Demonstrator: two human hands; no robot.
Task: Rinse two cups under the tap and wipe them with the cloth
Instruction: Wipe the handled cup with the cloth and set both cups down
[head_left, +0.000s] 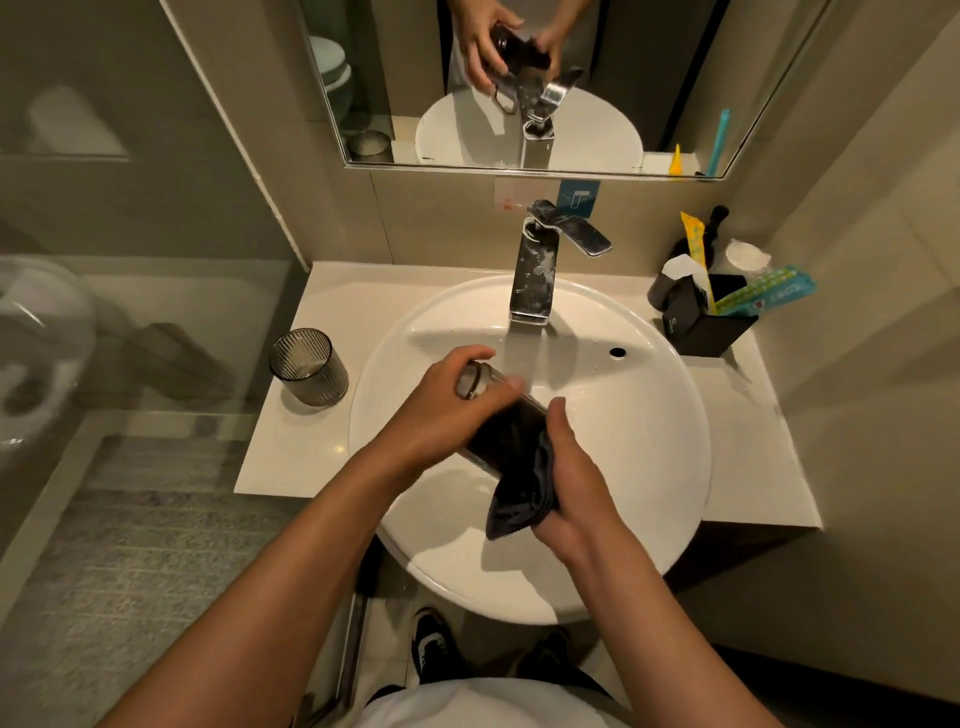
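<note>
Cups number two: left hand (441, 415) grips one cup (480, 382) over the basin (649, 415), right hand (571, 483) clutches the dark cloth (519, 499) against it; second cup (309, 366) stands on the counter's left edge.

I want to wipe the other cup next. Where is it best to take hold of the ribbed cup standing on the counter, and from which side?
Probably grip the ribbed cup around its upper wall, coming from the sink side with the left hand. It stands upright, mouth open, alone on the counter, so its round side is free to wrap.
</note>
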